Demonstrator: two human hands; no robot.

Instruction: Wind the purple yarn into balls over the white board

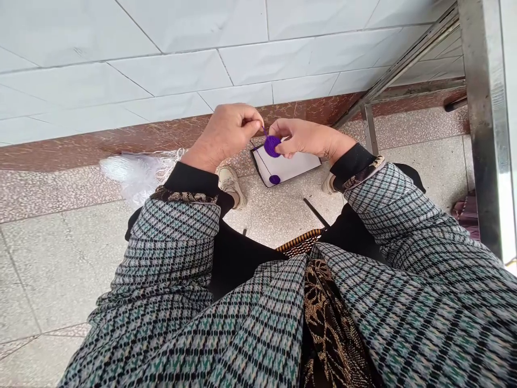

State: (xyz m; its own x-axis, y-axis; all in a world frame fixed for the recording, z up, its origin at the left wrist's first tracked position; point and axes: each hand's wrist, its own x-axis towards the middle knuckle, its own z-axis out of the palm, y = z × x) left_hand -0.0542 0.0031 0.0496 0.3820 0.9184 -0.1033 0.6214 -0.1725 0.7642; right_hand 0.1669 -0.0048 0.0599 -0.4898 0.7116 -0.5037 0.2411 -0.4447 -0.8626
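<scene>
My right hand (304, 138) pinches a small round purple crocheted piece (272, 145) held out in front of me. My left hand (228, 132) is closed in a pinch just left of it, gripping a thin purple strand or hook (264, 131) that runs into the piece. Both hands hover above a white tray with a dark rim (287, 168) lying on the floor. A second purple disc (274, 179) rests in that tray, with a thin purple thread trailing across it. I am seated, and my checked sleeves fill the lower frame.
My shoes (231, 185) rest on the speckled floor on either side of the tray. A bundle of white fibre and plastic (133, 171) lies by the wall at left. Metal frame legs (480, 124) stand at right. A woven seat edge (301, 243) shows between my knees.
</scene>
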